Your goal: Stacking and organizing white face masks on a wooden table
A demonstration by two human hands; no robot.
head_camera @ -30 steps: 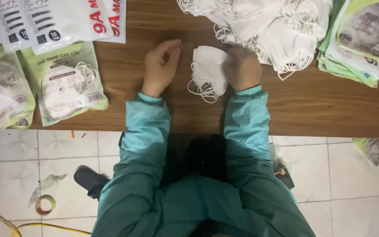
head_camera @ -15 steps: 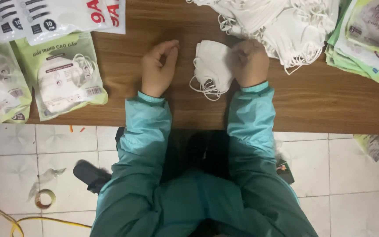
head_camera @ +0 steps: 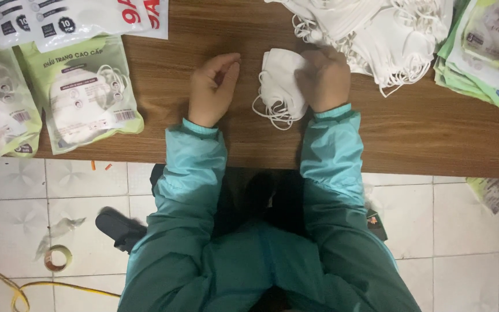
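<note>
Fingers (head_camera: 313, 63) of the right hand (head_camera: 326, 81) curl over a small stack of folded white masks (head_camera: 281, 84), pinning it flat to the wooden table (head_camera: 411, 127), seemingly so the pieces stay squared; its ear loops spill out below the fingers. Left of the stack, apart from it, the left hand (head_camera: 212, 89) rests on its edge, fingers loosely bent and holding nothing. Beyond the right fingers lies a heap of loose white masks (head_camera: 376, 32). Farther left sit green sealed mask packets (head_camera: 82, 92); stacked packets (head_camera: 483, 46) lie far right.
</note>
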